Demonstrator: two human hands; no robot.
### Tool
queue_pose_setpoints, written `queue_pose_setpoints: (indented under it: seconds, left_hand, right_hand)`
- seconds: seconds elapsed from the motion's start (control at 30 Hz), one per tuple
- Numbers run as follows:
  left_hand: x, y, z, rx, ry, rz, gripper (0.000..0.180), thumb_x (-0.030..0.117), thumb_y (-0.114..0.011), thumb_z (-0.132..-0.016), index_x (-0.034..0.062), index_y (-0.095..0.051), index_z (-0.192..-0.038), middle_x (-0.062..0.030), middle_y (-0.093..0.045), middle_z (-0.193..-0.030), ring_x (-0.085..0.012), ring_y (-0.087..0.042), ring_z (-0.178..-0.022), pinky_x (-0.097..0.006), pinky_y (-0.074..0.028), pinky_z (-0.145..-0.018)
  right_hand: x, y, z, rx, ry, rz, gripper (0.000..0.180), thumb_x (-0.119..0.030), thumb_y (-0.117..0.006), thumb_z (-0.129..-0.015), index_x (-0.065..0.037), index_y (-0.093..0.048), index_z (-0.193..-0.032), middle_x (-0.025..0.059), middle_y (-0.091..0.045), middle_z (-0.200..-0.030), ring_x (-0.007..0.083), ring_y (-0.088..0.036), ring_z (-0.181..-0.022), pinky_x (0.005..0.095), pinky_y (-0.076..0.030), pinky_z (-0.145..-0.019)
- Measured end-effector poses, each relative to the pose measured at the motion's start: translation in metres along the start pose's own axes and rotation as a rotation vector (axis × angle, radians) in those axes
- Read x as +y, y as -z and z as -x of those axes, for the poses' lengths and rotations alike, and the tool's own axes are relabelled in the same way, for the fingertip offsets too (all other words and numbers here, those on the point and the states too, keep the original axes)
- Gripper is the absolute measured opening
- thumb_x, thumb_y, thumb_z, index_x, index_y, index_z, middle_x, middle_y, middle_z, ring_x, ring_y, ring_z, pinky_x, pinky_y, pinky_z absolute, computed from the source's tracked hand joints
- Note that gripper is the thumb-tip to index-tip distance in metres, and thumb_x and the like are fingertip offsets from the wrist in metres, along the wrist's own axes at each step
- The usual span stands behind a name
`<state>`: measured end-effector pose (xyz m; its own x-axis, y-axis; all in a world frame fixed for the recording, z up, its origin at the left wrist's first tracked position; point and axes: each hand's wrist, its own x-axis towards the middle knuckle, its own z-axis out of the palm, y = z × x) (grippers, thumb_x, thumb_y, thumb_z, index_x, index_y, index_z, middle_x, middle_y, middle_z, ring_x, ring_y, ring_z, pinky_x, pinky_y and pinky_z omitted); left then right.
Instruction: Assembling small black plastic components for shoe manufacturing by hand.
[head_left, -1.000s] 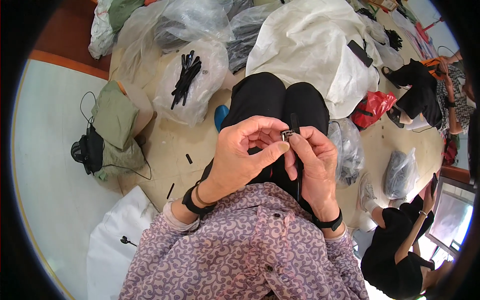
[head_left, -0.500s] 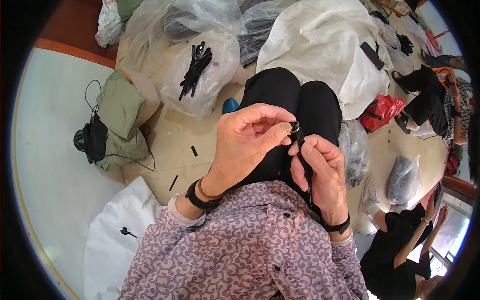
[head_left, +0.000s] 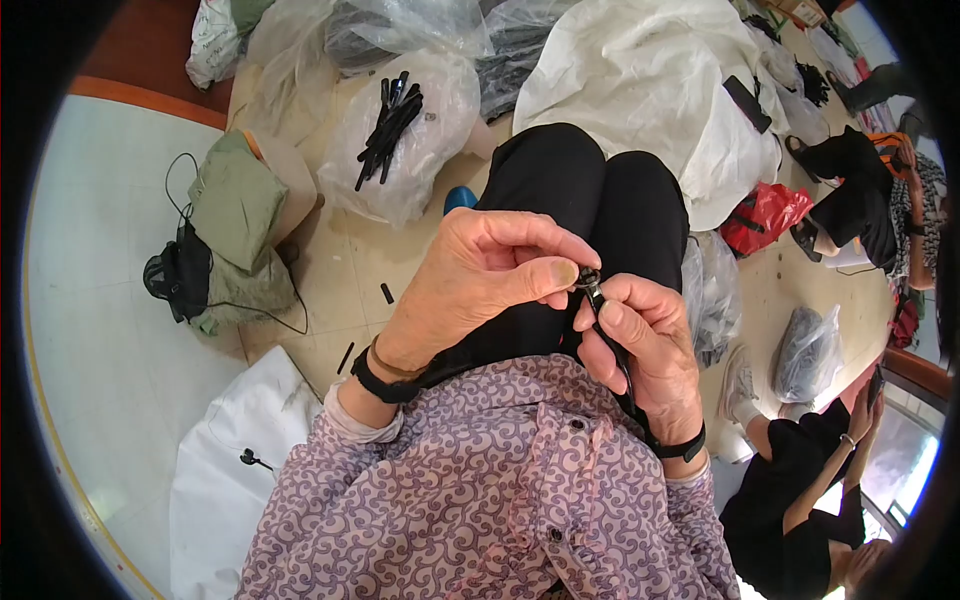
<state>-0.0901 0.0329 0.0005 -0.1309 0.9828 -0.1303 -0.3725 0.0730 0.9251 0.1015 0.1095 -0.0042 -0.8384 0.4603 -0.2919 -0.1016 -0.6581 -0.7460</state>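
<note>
Over my lap my right hand [head_left: 650,345] is closed round a narrow black strap [head_left: 599,301], which runs down through the fingers toward the wrist. At its upper end sits a small shiny dark fitting [head_left: 588,276], like a ring or buckle; its exact kind is too small to tell. My left hand [head_left: 490,270] pinches this fitting between thumb and forefinger, its other fingers curled behind. The fingertips of both hands nearly meet there. Ahead to the left, a bundle of similar black strips [head_left: 389,132] lies on a clear plastic bag [head_left: 420,175].
A large white sack [head_left: 640,90] and clear bags lie beyond my knees. On the left are a green cloth bundle [head_left: 238,200] and a white sheet [head_left: 235,430]. A red bag [head_left: 768,217] lies at right, near other people, one in black clothes [head_left: 800,490].
My left thumb and forefinger have shifted slightly on the fitting, which now tilts differently and shows darker. The strap stays in my right hand. The whole view has moved a little.
</note>
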Motion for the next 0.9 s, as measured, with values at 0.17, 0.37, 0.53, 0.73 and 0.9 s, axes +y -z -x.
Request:
queue_pose_setpoints:
  seconds: [0.17, 0.37, 0.53, 0.73, 0.9]
  left_hand:
    - [-0.005, 0.002, 0.004, -0.033, 0.027, 0.044, 0.014, 0.003, -0.067, -0.089, -0.0055, -0.069, -0.1, -0.0067, -0.064, -0.088, -0.0098, -0.061, -0.07, -0.02, -0.049, -0.063]
    - [-0.011, -0.001, 0.007, -0.049, 0.066, 0.054, 0.017, 0.005, -0.071, -0.088, -0.0058, -0.067, -0.101, -0.0068, -0.064, -0.09, -0.0107, -0.064, -0.076, -0.022, -0.053, -0.069]
    - [-0.018, 0.001, 0.007, 0.008, -0.034, 0.012, 0.015, 0.004, -0.068, -0.089, -0.003, -0.063, -0.102, -0.0063, -0.067, -0.09, -0.0089, -0.065, -0.081, -0.021, -0.053, -0.072]
    - [-0.009, -0.005, 0.01, -0.011, -0.054, -0.127, 0.009, 0.003, -0.065, -0.089, -0.0025, -0.061, -0.094, -0.0048, -0.065, -0.085, -0.0094, -0.065, -0.078, -0.021, -0.052, -0.069]
    - [0.0, -0.006, 0.006, -0.025, -0.194, -0.637, 0.012, 0.002, -0.065, -0.086, -0.0025, -0.056, -0.08, -0.0052, -0.058, -0.076, -0.0077, -0.047, -0.061, -0.024, -0.036, -0.052]
  right_hand:
    - [0.002, -0.004, -0.002, -0.003, -0.004, -0.07, 0.016, -0.014, -0.06, -0.098, 0.002, -0.061, -0.096, 0.0055, -0.059, -0.065, 0.0076, -0.048, -0.045, 0.0206, -0.033, -0.039]
    - [0.007, -0.01, -0.003, 0.1, 0.147, 0.045, 0.022, -0.007, -0.064, -0.093, -0.001, -0.05, -0.108, 0.0108, -0.066, -0.073, 0.0098, -0.055, -0.047, 0.0197, -0.038, -0.039]
    - [0.012, -0.016, -0.003, 0.213, 0.299, 0.372, 0.025, 0.002, -0.067, -0.089, 0.0, -0.052, -0.11, 0.0097, -0.068, -0.074, 0.0072, -0.059, -0.052, 0.0187, -0.042, -0.043]
    - [0.019, -0.01, -0.003, 0.26, 0.386, 0.495, 0.022, 0.004, -0.068, -0.087, 0.001, -0.056, -0.105, 0.0067, -0.068, -0.075, 0.0041, -0.058, -0.057, 0.0182, -0.043, -0.046]
    - [0.02, -0.01, -0.002, 0.227, 0.364, 0.67, 0.022, 0.003, -0.074, -0.082, 0.001, -0.061, -0.1, 0.006, -0.067, -0.084, 0.0076, -0.063, -0.07, 0.0206, -0.05, -0.06]
